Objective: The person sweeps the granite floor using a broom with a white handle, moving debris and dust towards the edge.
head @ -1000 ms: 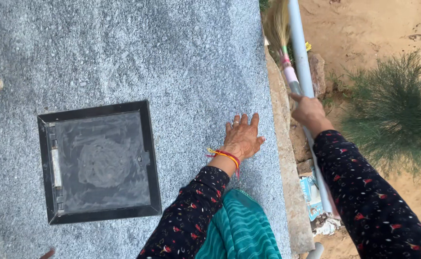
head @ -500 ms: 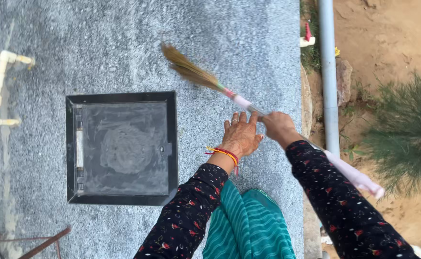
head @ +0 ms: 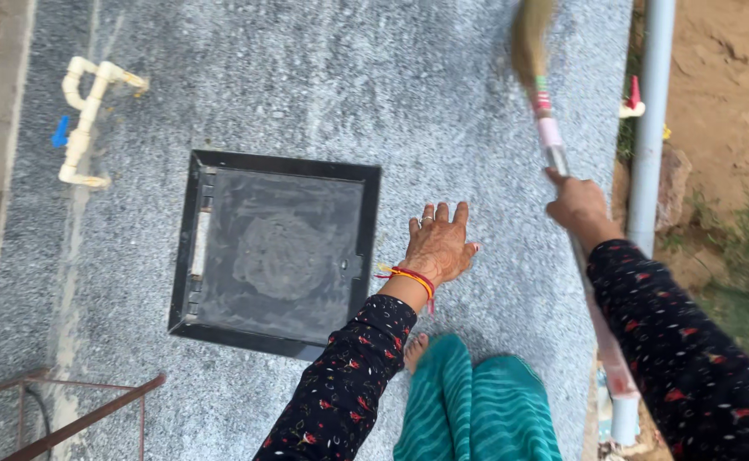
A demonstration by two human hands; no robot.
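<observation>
Two hands were at work: the left hand [head: 437, 246] lay flat and open on the speckled slab [head: 306, 77] beside the black hatch [head: 276, 252]; the right hand [head: 577, 203] gripped the broom [head: 538, 81], bristles raised; sweeping seemed unfinished, dust smears remaining on the hatch.

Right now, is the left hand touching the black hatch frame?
Apart. The head view shows the left hand flat on the grey slab, a grey strip separating it from the black hatch frame.
</observation>
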